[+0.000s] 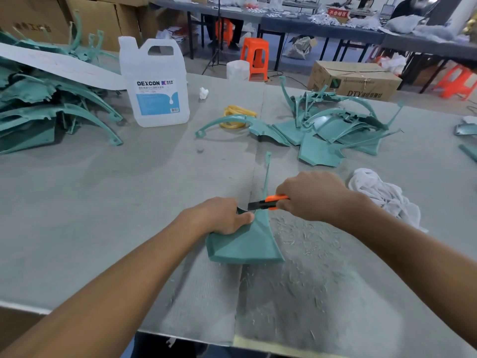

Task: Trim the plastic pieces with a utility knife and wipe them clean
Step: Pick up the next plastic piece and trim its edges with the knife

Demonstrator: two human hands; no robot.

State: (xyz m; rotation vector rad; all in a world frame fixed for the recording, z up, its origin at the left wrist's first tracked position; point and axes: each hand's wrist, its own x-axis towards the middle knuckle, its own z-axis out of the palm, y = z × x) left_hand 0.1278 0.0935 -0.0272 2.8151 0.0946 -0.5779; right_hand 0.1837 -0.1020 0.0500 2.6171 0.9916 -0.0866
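A teal plastic piece (247, 244) lies on the grey table mat in front of me, its thin arm pointing away from me. My left hand (222, 215) grips the piece at its upper left edge. My right hand (312, 195) grips an orange utility knife (268, 202), whose blade meets the piece's edge right by my left thumb. A white cloth (382, 195) lies crumpled to the right of my right hand.
A pile of teal pieces (333, 127) sits at the back right and another pile (46, 104) at the far left. A white DEXCON jug (154, 83) stands at the back, yellow tubing (237, 115) beside it. Plastic shavings (304, 267) litter the mat.
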